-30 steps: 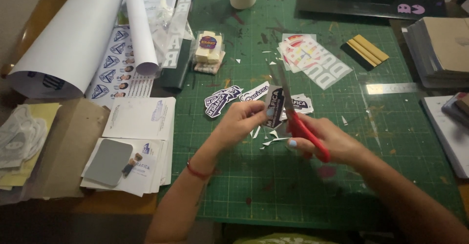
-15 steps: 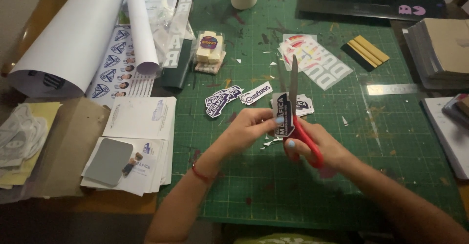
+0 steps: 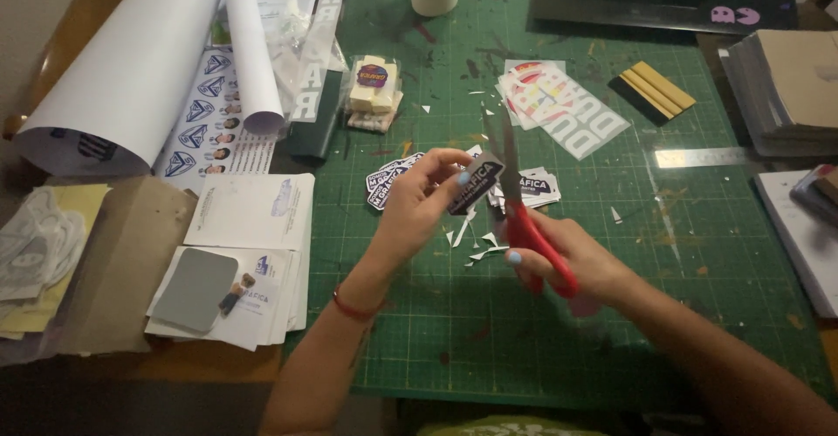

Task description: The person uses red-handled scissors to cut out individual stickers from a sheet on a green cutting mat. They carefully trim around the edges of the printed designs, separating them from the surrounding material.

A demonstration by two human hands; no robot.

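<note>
Left hand [image 3: 419, 205]: raised, fingers pinched together, forearm reaching from the worktop's near edge. Right hand [image 3: 567, 257]: fingers curled closed, forearm entering from the near right corner.

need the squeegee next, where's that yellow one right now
In the head view the yellow squeegee lies upper right on the green cutting mat, right of the white sticker sheets.

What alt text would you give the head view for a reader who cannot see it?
A person's left hand holds a small dark sticker while the right hand cuts around it with red-handled scissors above a green cutting mat. Paper scraps and cut stickers lie below; a rolled white sheet, a yellow squeegee and a metal ruler sit around.
</note>
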